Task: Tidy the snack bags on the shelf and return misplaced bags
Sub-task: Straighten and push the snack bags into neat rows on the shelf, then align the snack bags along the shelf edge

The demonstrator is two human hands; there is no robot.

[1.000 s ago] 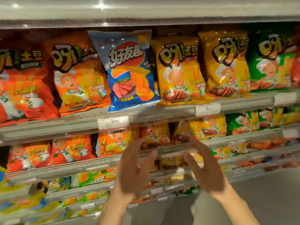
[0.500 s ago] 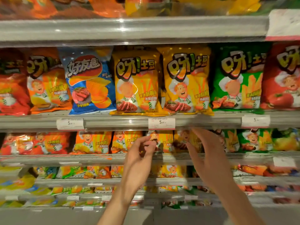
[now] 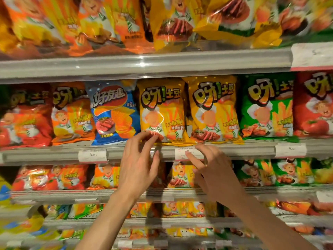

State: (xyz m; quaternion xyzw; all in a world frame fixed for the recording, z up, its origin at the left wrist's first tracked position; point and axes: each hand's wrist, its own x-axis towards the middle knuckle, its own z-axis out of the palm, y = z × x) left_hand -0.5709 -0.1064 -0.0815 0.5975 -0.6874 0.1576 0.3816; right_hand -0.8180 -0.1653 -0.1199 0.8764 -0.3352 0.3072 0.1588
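Left hand [image 3: 138,165] fingers spread, empty, touching left yellow bag [image 3: 162,112]; right hand [image 3: 214,170] open at shelf edge [image 3: 252,150]; advisable: grip bag's sides, square upright; blue bag [image 3: 113,112] likely misplaced.

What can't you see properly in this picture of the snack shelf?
- Head view: small print on the white price tag, partly behind the right hand and blurred.
- Bottom edge of the left yellow crisp bag, covered by the left hand.
- Orange bags on the top shelf: cut off, blurred.
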